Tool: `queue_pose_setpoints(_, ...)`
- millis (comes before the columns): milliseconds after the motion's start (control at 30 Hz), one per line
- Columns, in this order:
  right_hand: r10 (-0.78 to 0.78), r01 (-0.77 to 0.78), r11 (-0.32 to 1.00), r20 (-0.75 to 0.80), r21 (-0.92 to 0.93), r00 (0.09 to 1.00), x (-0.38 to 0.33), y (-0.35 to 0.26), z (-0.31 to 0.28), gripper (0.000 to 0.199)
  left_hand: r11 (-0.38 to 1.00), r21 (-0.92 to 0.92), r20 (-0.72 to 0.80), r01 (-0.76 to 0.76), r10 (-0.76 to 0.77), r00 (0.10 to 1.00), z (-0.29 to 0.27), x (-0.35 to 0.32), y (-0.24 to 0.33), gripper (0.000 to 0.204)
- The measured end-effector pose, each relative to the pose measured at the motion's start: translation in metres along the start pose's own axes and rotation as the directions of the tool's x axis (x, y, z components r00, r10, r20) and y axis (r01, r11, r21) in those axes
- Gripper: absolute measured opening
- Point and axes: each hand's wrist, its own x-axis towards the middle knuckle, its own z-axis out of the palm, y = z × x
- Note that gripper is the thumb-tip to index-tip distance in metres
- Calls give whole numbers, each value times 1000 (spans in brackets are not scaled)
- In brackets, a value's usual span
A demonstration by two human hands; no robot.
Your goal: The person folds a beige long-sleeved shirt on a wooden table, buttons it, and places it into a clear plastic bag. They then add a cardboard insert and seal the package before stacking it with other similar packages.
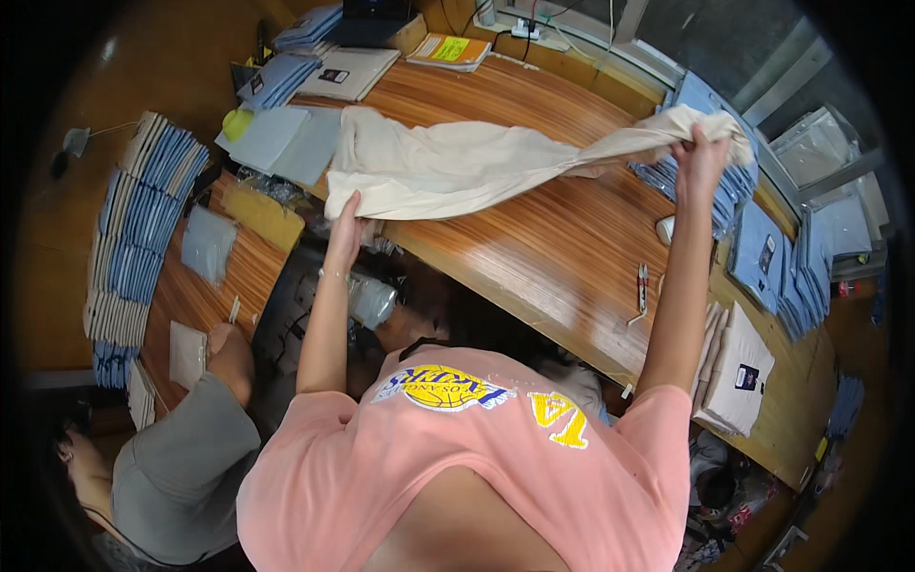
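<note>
Cloth (pixel 448 162) stretched over table (pixel 543 257) at twelve o'clock, left hand (pixel 348 225) pinched its edge, right hand (pixel 701 153) clenched its bunched end at two.

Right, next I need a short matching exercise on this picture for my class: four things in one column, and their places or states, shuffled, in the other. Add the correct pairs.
Column one
1. Left hand
2. Right hand
3. Tall stack of folded fabric
4. Small slim tool

Column two
A. Lying on the wooden table, touched by no hand
B. Gripping the bunched end of the cream cloth
C. In blue and cream layers, at the far left of the view
D. Holding the wider, spread end of the cream cloth

Pairs: 1-D, 2-B, 3-C, 4-A
</note>
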Motion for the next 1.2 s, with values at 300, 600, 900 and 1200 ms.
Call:
queue_pose_setpoints(300,327,-60,772,315,-633,891,46,116,53,33,-206,979,-41,1,-193,980,-20,139,90,69)
queue_pose_setpoints(600,562,-391,751,203,-532,802,-148,175,-23,28,-43,725,669,-687,-190,718,149,120,-44,44)
queue_pose_setpoints(900,882,-876,426,319,-224,347,-227,205,61,29,965,36,897,-260,84,434,284,167,93,27)
queue_pose_setpoints(1200,748,-760,612,150,220,646,-175,283,162,40,897,-329,944,296,321,76,275,231,294,26)
